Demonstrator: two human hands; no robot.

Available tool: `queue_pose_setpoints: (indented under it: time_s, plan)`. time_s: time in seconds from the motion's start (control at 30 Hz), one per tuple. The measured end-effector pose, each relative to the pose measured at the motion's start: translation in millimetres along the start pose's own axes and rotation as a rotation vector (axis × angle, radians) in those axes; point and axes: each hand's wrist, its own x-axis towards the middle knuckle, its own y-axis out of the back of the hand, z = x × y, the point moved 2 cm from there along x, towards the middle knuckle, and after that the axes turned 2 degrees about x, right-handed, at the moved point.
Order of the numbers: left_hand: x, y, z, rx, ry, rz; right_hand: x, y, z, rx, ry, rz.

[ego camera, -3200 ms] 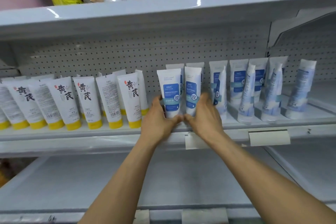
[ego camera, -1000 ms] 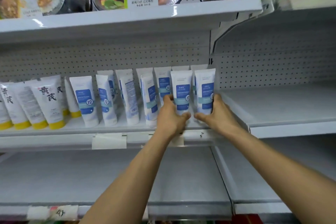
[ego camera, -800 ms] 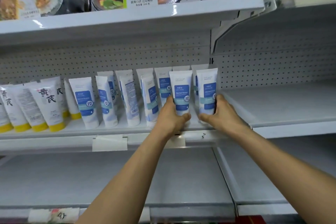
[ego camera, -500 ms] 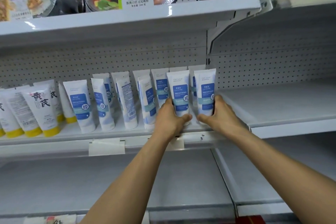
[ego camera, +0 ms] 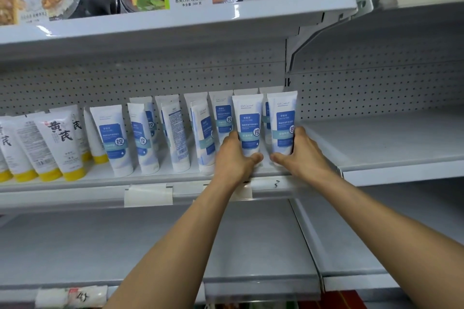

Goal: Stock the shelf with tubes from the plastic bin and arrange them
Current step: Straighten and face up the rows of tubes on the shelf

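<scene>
White metal shelf [ego camera: 75, 184] with a pegboard back, blank paper tag [ego camera: 145, 194] clipped on its front lip. Above and right of that tag, white plastic tubes with blue labels [ego camera: 111, 138] stand cap-down, two rows deep. Left of the tag: white tubes with yellow caps [ego camera: 60, 140], leaning a bit.

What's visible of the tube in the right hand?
The tube is white, plastic-looking, with a blue label panel, a teal band and a round mark at its right edge. It stands upright, flat crimped end up, at the right end of the front row on the shelf. The right hand grips its lower part, thumb across the base, which hides the cap. A neighbouring tube stands alongside.
</scene>
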Motion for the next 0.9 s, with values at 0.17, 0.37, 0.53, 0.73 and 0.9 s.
queue_pose_setpoints:
  time_s: [0.17,0.37,0.53,0.73,0.9]
  plan:
    - [-1,1,3,0.033,-0.006,-0.003,0,-2,2,-0.043,0.017,0.005]
    - [-24,5,-1,0.263,-0.081,0.008,-10,-1,9,-0.031,0.120,0.164]
    - [-63,30,-6,0.207,-0.226,0.122,-32,-4,-7,0.027,0.334,0.340]
    - [-72,82,-47,0.081,-0.186,0.442,-51,-39,-52,0.070,0.451,0.054]
    - [-51,97,-73,0.045,-0.078,0.263,-47,-73,-88,0.008,0.365,-0.096]
